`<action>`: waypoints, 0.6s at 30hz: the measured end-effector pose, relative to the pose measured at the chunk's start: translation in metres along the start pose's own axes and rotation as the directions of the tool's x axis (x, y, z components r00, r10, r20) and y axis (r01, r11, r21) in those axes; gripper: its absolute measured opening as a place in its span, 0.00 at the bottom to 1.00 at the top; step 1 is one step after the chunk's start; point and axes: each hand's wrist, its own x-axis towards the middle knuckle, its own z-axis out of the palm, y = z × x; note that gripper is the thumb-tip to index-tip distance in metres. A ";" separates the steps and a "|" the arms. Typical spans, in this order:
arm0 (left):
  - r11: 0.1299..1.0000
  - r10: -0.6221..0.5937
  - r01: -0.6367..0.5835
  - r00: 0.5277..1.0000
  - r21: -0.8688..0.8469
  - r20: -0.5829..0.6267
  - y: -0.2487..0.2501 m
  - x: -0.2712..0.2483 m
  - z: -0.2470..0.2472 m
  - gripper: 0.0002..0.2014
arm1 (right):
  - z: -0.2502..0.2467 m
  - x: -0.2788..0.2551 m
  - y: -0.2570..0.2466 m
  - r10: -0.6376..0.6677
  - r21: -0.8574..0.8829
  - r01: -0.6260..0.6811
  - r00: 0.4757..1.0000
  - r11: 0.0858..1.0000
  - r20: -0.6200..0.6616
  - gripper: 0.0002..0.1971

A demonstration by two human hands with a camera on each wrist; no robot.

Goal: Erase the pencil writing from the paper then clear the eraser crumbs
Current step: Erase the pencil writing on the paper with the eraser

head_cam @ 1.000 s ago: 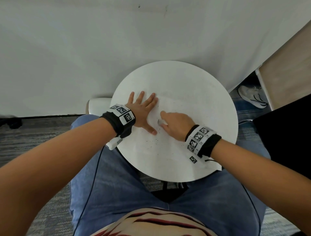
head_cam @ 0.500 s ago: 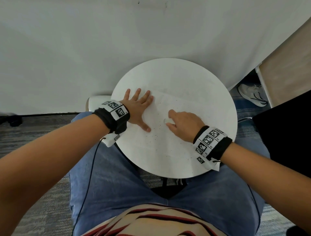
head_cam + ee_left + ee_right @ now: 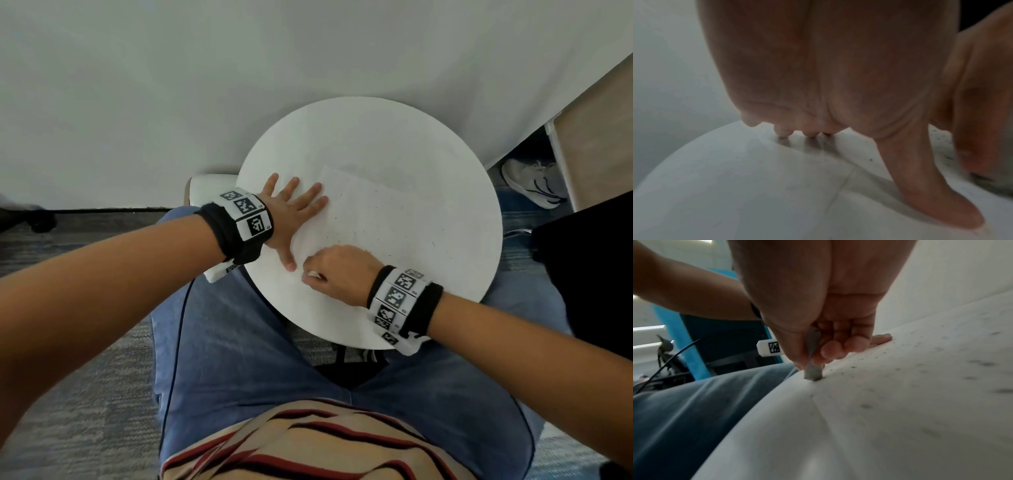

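A white sheet of paper (image 3: pixel 383 219) lies on the round white table (image 3: pixel 370 137), speckled with dark eraser crumbs (image 3: pixel 356 236). My left hand (image 3: pixel 291 216) lies flat with spread fingers on the paper's left edge, thumb (image 3: pixel 931 194) stretched toward me. My right hand (image 3: pixel 329 270) pinches a small greyish-white eraser (image 3: pixel 813 366) between thumb and curled fingers, its tip pressed on the paper near the sheet's near left corner, close to the left thumb. No pencil writing is legible in any view.
The table's near rim (image 3: pixel 329 329) overhangs my jeans-clad lap (image 3: pixel 257 359). A white wall (image 3: pixel 171 85) stands behind. A shoe (image 3: pixel 534 181) and a wooden panel (image 3: pixel 596 144) are at the right; a dark object (image 3: pixel 589 274) sits beside the table.
My right hand has slid the eraser toward me and to the left, closer to the left thumb. The left hand keeps pressing the paper; more of the crumb-strewn sheet is uncovered.
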 end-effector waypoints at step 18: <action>0.999 0.018 -0.018 1.000 -0.040 0.002 0.000 0.002 -0.001 0.74 | -0.012 -0.042 0.035 0.002 0.034 -0.006 0.991 0.999 0.134 0.15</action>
